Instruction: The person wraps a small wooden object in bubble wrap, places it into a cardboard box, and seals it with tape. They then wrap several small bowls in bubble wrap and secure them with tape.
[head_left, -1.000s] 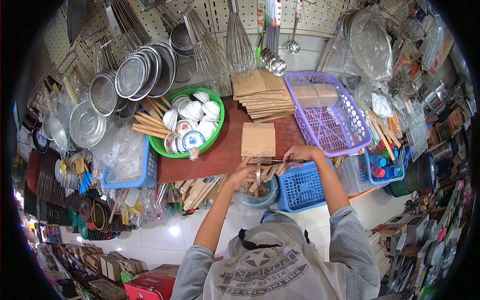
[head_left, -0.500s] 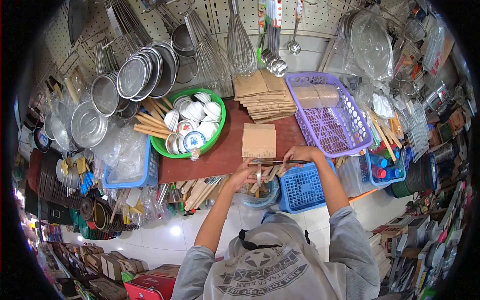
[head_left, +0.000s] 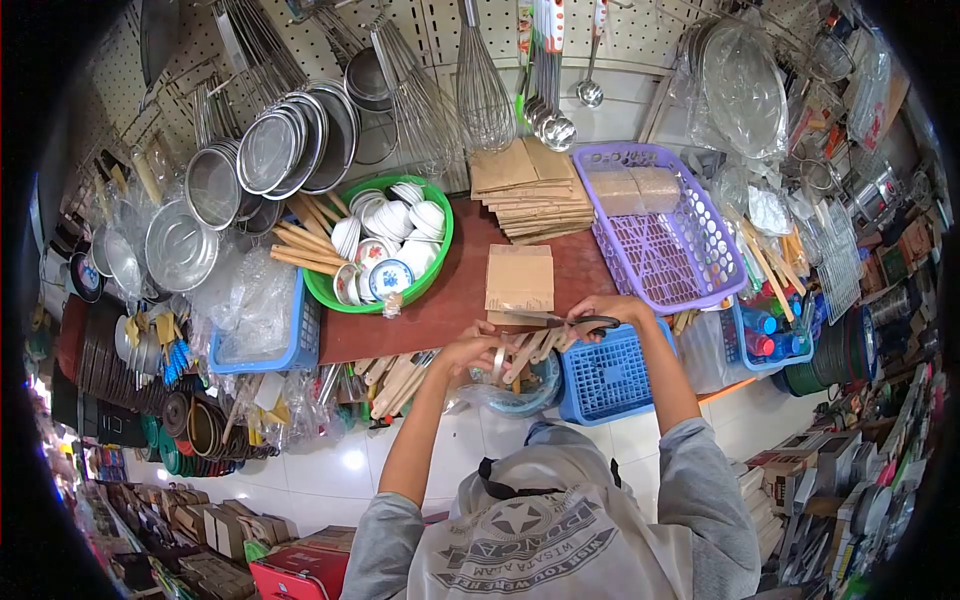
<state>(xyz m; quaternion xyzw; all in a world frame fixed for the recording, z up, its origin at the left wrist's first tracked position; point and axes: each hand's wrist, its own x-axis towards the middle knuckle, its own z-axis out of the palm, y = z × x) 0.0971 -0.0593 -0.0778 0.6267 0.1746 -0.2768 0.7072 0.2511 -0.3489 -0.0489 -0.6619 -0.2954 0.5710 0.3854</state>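
A pair of scissors (head_left: 598,322) with dark handles is in my right hand (head_left: 612,308), its blades pointing left across the near edge of the brown paper packet (head_left: 520,277). My left hand (head_left: 470,352) is closed around a pale ring that looks like a roll of tape (head_left: 498,364), just left of and below the blade tips. The packet lies flat on the red-brown tabletop (head_left: 450,290). Whether a strip of tape runs from the roll to the scissors is too small to tell.
Behind the packet is a stack of brown paper packets (head_left: 530,195). A green basin (head_left: 440,255) of small bowls stands left, a purple basket (head_left: 650,300) right. Below the table edge are a blue basket (head_left: 615,375) and wooden-handled utensils (head_left: 400,385). Whisks (head_left: 485,100) hang above.
My left hand has moved left and slightly down with the tape roll, away from the scissors. The right hand stays nearly in place, and the scissors' dark handles show more clearly.
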